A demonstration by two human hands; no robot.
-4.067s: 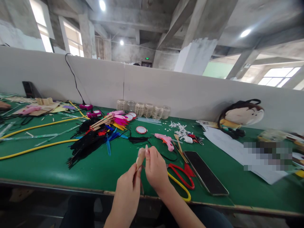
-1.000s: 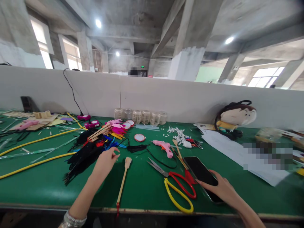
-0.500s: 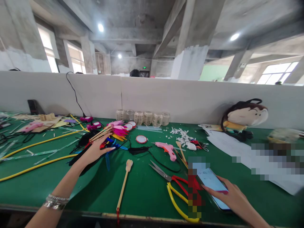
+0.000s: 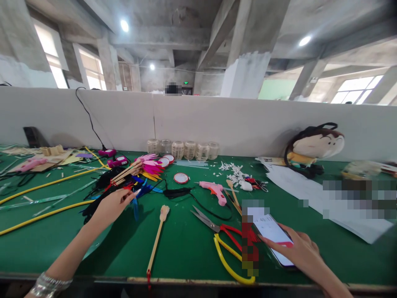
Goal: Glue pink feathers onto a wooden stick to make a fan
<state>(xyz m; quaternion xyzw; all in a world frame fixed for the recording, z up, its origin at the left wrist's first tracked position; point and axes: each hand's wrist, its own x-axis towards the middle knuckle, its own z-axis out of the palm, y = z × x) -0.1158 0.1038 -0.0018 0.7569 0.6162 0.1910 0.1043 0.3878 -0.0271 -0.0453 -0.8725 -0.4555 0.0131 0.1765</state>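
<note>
My left hand (image 4: 119, 203) is at the near side of a heap of coloured feathers, fingertips pinched together on a blue feather (image 4: 143, 188). Just beyond it lie sticks tipped with pink feathers (image 4: 151, 162), along with black and yellow ones. On the right, my right hand (image 4: 299, 248) grips a smartphone (image 4: 269, 231) by its side, the thumb over its lit screen. Between the hands lie a wooden stick with a carved end (image 4: 158, 238) and a red cord, and scissors (image 4: 206, 220) with red and yellow handles. Behind the scissors rests a pink glue gun (image 4: 214, 191).
Several clear jars (image 4: 178, 150) stand along the white partition (image 4: 198, 120). White scraps (image 4: 232, 174), a doll-faced bag (image 4: 313, 149) and white paper sheets (image 4: 288, 186) are at the right. Yellow tubing (image 4: 56, 181) crosses the green table's left side. A round red-rimmed lid (image 4: 180, 178) lies mid-table.
My left hand has drawn back from the pink-feathered sticks, and its spread fingers have closed on the blue feather. My right hand stays on the phone. The view has shifted slightly.
</note>
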